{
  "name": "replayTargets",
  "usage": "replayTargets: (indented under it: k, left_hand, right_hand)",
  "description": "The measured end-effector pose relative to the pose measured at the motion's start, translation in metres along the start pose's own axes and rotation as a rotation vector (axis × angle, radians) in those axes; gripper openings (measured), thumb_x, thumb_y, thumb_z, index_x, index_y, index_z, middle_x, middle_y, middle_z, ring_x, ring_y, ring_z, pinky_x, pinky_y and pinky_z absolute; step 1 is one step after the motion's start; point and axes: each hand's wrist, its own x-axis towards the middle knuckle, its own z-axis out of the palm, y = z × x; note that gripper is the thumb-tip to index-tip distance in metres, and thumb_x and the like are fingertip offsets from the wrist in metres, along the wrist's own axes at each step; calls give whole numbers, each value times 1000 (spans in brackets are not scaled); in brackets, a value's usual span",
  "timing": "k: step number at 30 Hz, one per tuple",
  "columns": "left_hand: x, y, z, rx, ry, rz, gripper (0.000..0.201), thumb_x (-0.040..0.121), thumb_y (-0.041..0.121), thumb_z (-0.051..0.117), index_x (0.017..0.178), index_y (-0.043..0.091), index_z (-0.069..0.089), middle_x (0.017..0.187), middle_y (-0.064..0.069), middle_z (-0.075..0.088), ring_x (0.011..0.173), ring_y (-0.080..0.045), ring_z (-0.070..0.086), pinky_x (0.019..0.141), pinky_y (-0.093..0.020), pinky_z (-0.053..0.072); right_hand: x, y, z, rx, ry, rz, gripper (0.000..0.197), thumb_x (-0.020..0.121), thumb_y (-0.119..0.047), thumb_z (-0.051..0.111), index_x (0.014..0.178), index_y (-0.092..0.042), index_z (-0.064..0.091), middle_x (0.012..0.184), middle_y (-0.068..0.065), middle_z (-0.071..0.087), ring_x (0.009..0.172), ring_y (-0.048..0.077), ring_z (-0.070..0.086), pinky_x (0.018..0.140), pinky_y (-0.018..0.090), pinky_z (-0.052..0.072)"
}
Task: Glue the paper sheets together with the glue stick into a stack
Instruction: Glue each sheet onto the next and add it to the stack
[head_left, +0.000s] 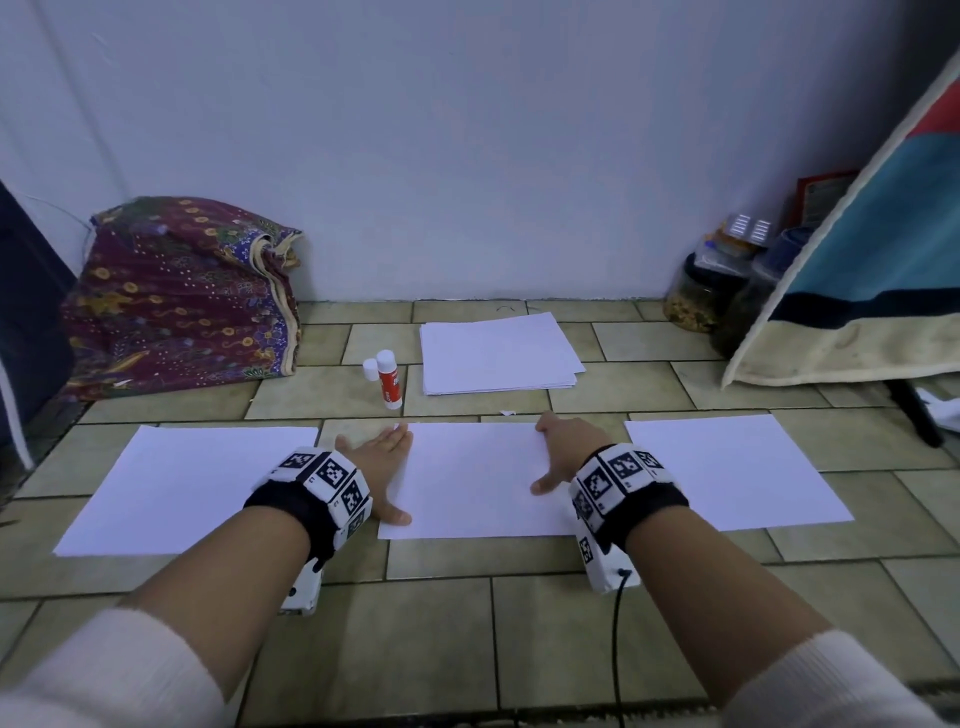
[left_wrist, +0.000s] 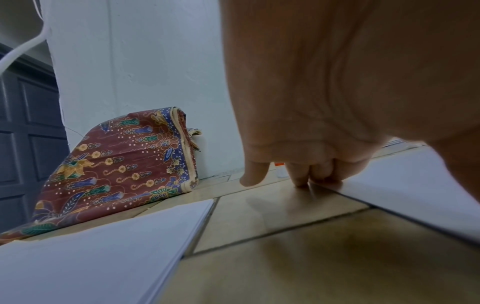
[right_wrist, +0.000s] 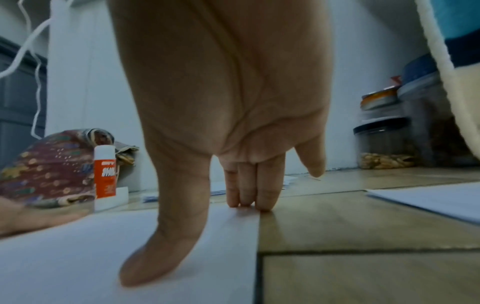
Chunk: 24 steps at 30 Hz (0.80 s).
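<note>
Three white sheets lie in a row on the tiled floor: a left sheet (head_left: 187, 488), a middle sheet (head_left: 472, 478) and a right sheet (head_left: 732, 467). My left hand (head_left: 382, 467) rests flat along the middle sheet's left edge, fingers straight, thumb on the paper. My right hand (head_left: 563, 457) presses its right edge with straight fingertips (right_wrist: 246, 197) and thumb. Behind stands a red-and-white glue stick (head_left: 389, 382), uncapped, with its white cap (head_left: 370, 370) beside it. Farther back lies a pile of white paper (head_left: 498, 353).
A patterned cloth bundle (head_left: 176, 296) sits at the back left against the wall. Jars (head_left: 711, 291) stand at the back right beside a draped blue and cream blanket (head_left: 857, 291). A dark panel (head_left: 26, 322) borders the left side.
</note>
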Motion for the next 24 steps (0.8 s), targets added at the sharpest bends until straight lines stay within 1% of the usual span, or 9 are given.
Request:
replayTargets:
  k: [2,5,7,10,13,15,20,22,24]
  left_hand:
    - [-1,0,0,5,1,-1,116,83,60,61,150,9,-19,159,-1,-23,148,-15,-12,115,-61,7]
    - [-5,2,-3,13,32,-33,118,77,71,58,153,12,-10,161,2,-14,149,-15,-2,114,-64,4]
    - [-9,9,-12,57,106,-84,105,77,80,45,153,14,14,160,-1,11,145,-20,20,112,-66,5]
    - [-15,25,-21,127,222,-118,74,85,74,42,133,19,47,137,-4,47,128,-25,42,111,-65,12]
    - [-18,47,-13,43,303,37,62,89,55,54,141,26,39,138,-3,41,129,-23,37,108,-49,28]
    - [-19,60,-6,56,348,121,59,89,49,58,139,21,43,135,-5,41,125,-23,37,101,-39,33]
    - [-21,64,-7,31,364,123,50,83,51,66,120,18,58,120,-4,47,116,-22,42,94,-33,36]
    - [-21,62,-7,-31,380,111,40,82,48,67,109,20,61,116,-3,48,113,-21,45,89,-30,37]
    - [-19,61,-5,-76,402,77,48,79,49,70,114,18,57,117,-3,46,112,-21,46,87,-31,40]
  right_hand:
    - [2,-3,3,-60,24,15,84,76,-40,77,140,-11,30,130,6,53,123,25,49,107,45,36]
    - [1,-15,6,-202,125,81,53,89,-33,64,133,-12,42,133,8,45,127,26,38,98,40,38]
    - [-3,-22,6,-283,156,121,38,94,-27,55,128,-13,49,133,10,40,125,26,35,93,37,39]
    - [-4,-29,9,-237,75,78,34,95,-15,45,128,-9,51,131,11,44,120,28,46,96,39,41]
    - [-3,-39,18,-170,57,-26,33,92,-9,39,122,-6,52,129,13,46,117,28,48,91,36,43]
    - [-5,-45,23,-191,89,-54,32,93,-9,39,122,-7,52,127,14,49,118,27,45,91,33,40]
    - [-13,-60,31,-259,123,-164,40,95,-42,48,118,-9,53,122,9,56,119,26,45,96,37,34]
    - [-16,-67,31,-209,136,-229,33,96,-39,50,113,-11,52,122,9,56,120,27,46,97,39,33]
    - [-17,-72,32,-181,145,-298,36,94,-30,57,123,-9,51,125,9,55,120,26,46,100,39,32]
